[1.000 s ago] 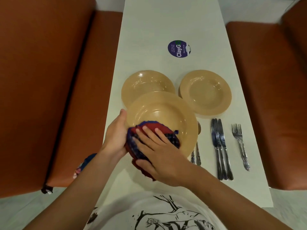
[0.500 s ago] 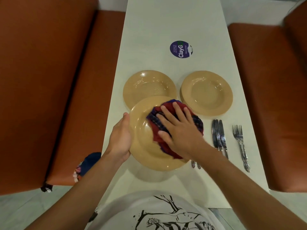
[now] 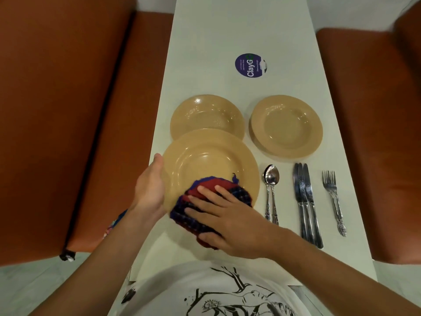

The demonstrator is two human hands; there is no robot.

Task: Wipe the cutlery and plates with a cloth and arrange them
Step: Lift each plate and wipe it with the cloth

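Head view: your right hand [image 3: 230, 221] presses the checked cloth [image 3: 211, 201] flat-fingered on the near rim of the tan plate [image 3: 205, 160], which your left hand [image 3: 149, 190] grips by its left edge. You're mid-wipe; next, probably set it by the two plates [image 3: 287, 126] beyond.

free: far table [image 3: 227, 26] past sticker [image 3: 250, 65] | blocked: plates [image 3: 287, 126] mid, cutlery [image 3: 305, 201] right
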